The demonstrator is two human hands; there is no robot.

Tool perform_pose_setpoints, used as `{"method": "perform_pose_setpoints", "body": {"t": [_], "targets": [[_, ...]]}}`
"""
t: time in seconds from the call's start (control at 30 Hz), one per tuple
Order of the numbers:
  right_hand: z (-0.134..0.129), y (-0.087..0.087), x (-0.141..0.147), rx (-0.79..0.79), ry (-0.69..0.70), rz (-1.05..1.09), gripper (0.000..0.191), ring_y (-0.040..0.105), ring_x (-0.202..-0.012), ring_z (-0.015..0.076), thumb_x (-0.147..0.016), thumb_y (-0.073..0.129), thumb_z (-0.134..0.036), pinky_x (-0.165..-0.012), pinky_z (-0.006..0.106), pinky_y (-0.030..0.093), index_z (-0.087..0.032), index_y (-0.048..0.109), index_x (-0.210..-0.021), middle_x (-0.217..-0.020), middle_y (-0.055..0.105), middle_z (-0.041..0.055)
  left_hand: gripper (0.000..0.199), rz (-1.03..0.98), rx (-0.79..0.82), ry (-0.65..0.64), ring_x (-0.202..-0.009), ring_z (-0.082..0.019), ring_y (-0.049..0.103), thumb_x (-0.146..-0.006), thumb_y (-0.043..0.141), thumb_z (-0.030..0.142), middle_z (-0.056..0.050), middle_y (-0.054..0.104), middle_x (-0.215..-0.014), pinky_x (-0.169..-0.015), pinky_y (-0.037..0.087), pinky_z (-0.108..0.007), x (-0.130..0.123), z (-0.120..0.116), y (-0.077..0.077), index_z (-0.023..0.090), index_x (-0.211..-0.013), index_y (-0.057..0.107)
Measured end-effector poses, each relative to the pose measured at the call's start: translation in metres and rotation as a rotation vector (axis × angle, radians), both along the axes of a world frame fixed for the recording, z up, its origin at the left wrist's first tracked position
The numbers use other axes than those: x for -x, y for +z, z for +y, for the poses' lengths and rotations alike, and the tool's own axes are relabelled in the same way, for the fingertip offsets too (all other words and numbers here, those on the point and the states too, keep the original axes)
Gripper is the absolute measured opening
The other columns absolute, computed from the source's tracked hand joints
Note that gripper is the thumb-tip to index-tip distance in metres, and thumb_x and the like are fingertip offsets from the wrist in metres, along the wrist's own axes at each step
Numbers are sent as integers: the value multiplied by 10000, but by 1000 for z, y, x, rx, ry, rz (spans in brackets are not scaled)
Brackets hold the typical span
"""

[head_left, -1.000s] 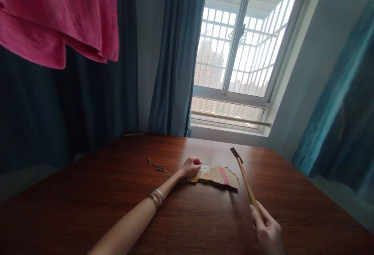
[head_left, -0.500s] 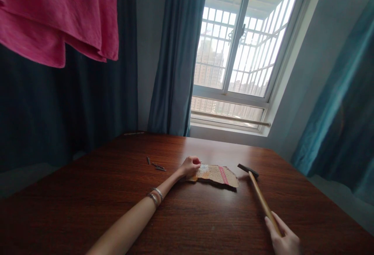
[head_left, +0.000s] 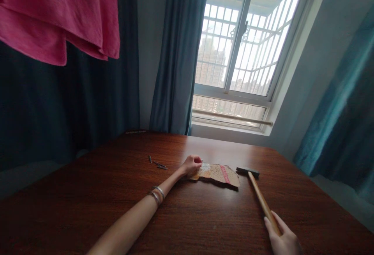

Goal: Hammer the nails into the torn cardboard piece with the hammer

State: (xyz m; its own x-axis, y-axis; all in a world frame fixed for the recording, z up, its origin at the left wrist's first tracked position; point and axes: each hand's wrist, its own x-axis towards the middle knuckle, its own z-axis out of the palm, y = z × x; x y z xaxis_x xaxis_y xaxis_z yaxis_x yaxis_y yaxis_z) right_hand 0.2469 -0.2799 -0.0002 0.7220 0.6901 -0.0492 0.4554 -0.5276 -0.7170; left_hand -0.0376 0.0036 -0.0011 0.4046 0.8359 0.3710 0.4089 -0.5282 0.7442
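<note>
My left hand [head_left: 193, 164] is closed in a pinch at the left end of a torn piece of cardboard [head_left: 216, 172] with a pink stripe. A small light tip shows at its fingertips, apparently a nail, mostly hidden by the fingers. My right hand [head_left: 283, 234] is wrapped round the wooden handle of a hammer [head_left: 261, 198]. The dark hammer head is just to the right of the cardboard; whether it touches the table I cannot tell. Several loose nails [head_left: 160, 165] lie left of my left hand.
The brown wooden table [head_left: 187, 220] reaches back toward a barred window [head_left: 233, 52]. Blue curtains [head_left: 175, 60] hang beside the window, and a pink cloth [head_left: 64, 17] hangs at upper left.
The hammer head has tilted a little and moved slightly left, closer to the cardboard. My left hand keeps its pinch at the cardboard; the whole view has shifted slightly.
</note>
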Motion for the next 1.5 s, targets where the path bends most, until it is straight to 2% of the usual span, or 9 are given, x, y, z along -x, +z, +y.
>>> {"method": "perform_pose_setpoints", "body": {"t": [0.27,0.5,0.67,0.83,0.9,1.1,1.3,1.4,1.5], "targets": [[3,6,10,135,92,-335,475,610,-915,302,-845,294,-398,-785,381,461,-136,511,-1176,-1084,600,177,170,-5,15,-17,-648,-126,574,-650,600,222,-34,661,-696,-602,414,-208,0,-3,4,107,-747,679],[0,1,14,229,98,-644,387,591,-859,323,-845,344,-320,-751,421,442,-138,580,-1090,-957,576,177,181,1,-4,-10,-627,-119,555,-655,619,260,-29,646,-682,-580,401,-205,2,-5,5,110,-743,672],[22,21,34,79,44,-799,476,546,-909,334,-813,431,-329,-797,411,413,-72,514,-1206,-1092,501,210,196,-7,-19,-34,-623,-120,547,-659,619,273,-29,633,-673,-577,399,-211,1,-4,3,109,-757,664],[85,61,78,-217,446,-763,385,490,-1014,263,-830,376,-194,-895,343,354,-171,550,-1174,-1111,519,139,227,7,-17,-33,-618,-118,530,-655,576,218,-13,615,-663,-577,396,-209,0,-8,6,115,-836,666],[116,69,92,-248,592,-708,352,503,-994,231,-846,346,-170,-879,302,354,-172,593,-1097,-1055,553,122,275,0,-5,-39,-620,-118,529,-655,515,171,-5,612,-663,-588,399,-210,1,-8,7,123,-884,659],[182,50,106,-108,699,-658,277,573,-819,174,-824,392,-134,-708,252,388,-161,652,-915,-916,612,96,400,-190,167,-101,-556,-107,531,-613,356,98,2,591,-650,-547,415,-211,2,0,2,128,-926,603],[192,28,109,-123,659,-703,223,556,-872,186,-823,407,-131,-729,250,375,-143,625,-866,-908,592,109,367,-296,269,-73,-544,-105,544,-593,390,90,-10,597,-654,-527,438,-209,-2,9,-5,121,-900,588],[189,24,109,-141,645,-709,219,551,-857,173,-840,397,-159,-753,246,370,-156,613,-875,-920,582,94,337,-212,259,5,-585,-121,578,-628,419,119,-38,632,-692,-547,448,-216,6,16,9,110,-902,615],[187,21,108,-161,641,-708,215,548,-854,167,-844,398,-167,-767,240,363,-164,612,-854,-908,581,80,237,80,138,95,-594,-140,589,-613,491,154,-46,639,-656,-562,442,-221,38,27,38,108,-770,663]]}}
